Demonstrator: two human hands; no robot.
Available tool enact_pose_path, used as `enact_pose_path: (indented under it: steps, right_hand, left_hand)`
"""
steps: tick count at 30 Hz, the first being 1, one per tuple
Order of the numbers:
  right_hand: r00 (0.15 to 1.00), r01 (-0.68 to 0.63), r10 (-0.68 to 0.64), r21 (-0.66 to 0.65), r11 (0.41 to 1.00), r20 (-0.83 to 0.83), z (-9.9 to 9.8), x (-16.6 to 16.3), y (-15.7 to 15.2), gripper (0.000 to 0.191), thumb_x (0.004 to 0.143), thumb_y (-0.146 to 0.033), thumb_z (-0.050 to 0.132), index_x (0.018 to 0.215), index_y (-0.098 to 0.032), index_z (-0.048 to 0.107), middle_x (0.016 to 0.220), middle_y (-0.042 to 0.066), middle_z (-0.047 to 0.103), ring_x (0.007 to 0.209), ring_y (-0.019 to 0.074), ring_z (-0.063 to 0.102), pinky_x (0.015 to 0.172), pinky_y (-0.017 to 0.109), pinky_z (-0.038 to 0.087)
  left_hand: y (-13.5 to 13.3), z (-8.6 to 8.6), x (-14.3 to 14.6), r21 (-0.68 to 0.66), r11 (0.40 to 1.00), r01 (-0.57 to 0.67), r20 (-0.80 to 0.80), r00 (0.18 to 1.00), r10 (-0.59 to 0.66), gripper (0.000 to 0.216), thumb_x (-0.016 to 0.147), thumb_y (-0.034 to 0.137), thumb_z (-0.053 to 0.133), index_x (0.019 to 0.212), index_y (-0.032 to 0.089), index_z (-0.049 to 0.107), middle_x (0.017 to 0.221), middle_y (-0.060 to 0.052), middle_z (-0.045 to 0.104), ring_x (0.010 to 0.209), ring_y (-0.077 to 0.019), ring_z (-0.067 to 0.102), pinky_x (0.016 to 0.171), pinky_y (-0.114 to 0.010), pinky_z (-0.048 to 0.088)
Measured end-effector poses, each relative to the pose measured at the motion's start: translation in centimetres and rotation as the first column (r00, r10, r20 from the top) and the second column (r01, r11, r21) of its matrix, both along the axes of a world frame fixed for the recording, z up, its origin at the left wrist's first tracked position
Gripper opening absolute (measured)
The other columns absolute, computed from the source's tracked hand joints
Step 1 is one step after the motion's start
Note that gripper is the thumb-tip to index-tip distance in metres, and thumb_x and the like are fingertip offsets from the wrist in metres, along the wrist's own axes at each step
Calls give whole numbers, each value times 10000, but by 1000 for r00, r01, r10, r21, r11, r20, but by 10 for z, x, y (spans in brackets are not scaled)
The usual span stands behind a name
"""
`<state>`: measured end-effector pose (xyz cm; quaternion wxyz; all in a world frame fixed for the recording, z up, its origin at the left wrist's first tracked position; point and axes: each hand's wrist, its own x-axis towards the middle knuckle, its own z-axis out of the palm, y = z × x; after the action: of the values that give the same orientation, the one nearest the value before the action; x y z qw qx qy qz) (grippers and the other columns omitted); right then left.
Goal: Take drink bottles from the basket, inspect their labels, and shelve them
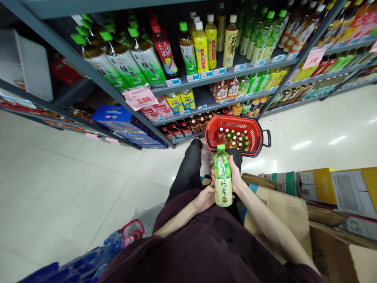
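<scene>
Green-capped clear plastic bottle with a green and pale-yellow label (224, 177), seen in the head view, is held in front of the person's lap, its label turned up to the camera and its cap pointing toward the shelves. The left hand (204, 197) is closed against the bottle's lower left side, and the right hand (235, 175) presses along its right side, the thumb near the shoulder; fingers also show at the bottle's left edge, but which hand they belong to cannot be told. Just beyond the bottle stands a red plastic shopping basket with a black handle (255, 135), with several small capped bottles inside it. Behind the basket rises a dark grey metal shelf unit (212, 79) filled with drinks, among them large green-capped tea bottles with white and green labels (149, 65) on the upper left. A pink paper price sign (141, 98) hangs at its left upright. Opened brown cardboard boxes (279, 208) lie to the person's right, and blue cardboard cartons (114, 118) are stacked at the left, beyond pale glossy floor tiles (88, 177).
</scene>
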<state>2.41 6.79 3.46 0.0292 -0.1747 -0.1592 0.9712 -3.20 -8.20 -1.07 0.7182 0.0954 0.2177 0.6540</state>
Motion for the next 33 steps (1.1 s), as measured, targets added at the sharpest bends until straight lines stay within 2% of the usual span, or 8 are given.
enact_pose_path:
  steps: [5,10,16,20,29,33]
  right_hand:
    - [996,85,-85,-44,995,4,-1,-1,4,743,921,-804,360,1107,-154,668,777,83,711,622,222,673,568,354,588]
    - [993,113,-114,-34,993,-13,-3,0,6,711,914,-800,387,1105,-173,665,740,64,692,587,218,646,523,351,575]
    - [993,118,-119,-44,992,-19,-4,0,7,692,902,-802,416,1095,-185,665,678,38,661,578,220,640,523,352,575]
    - [994,109,-108,-46,993,26,-3,0,6,657,895,-792,449,1085,-201,664,677,28,660,577,217,641,534,348,577]
    - [992,123,-122,-47,991,23,2,-2,7,697,908,-797,397,1062,-172,663,722,52,676,572,201,630,542,340,581]
    - [990,135,-134,-47,990,39,2,-2,9,711,893,-820,387,1053,-182,659,704,50,679,559,211,631,526,353,577]
  left_hand:
    - [3,7,-2,12,1000,-11,-25,1000,11,617,932,360,621,1510,256,433,1345,-143,681,1125,-364,709,1073,-596,413]
    - [4,5,-2,-18,999,-45,1,999,45,708,932,360,664,1562,308,343,1329,-127,691,1110,-349,721,1079,-600,423]
    - [3,3,1,-54,996,-73,-47,996,71,746,924,412,686,1571,293,333,1280,-130,717,1094,-349,729,1074,-587,435]
    - [4,4,-1,-32,999,-36,-66,997,34,811,882,481,727,1566,275,343,1275,-154,716,1105,-373,720,1060,-599,436]
    - [3,19,-3,-46,998,-33,-58,998,30,763,936,366,659,1596,300,283,1313,-133,699,1131,-339,714,1099,-571,401]
    - [4,17,0,-73,996,-57,-91,995,50,747,951,368,637,1598,315,269,1307,-107,703,1122,-314,719,1106,-552,400]
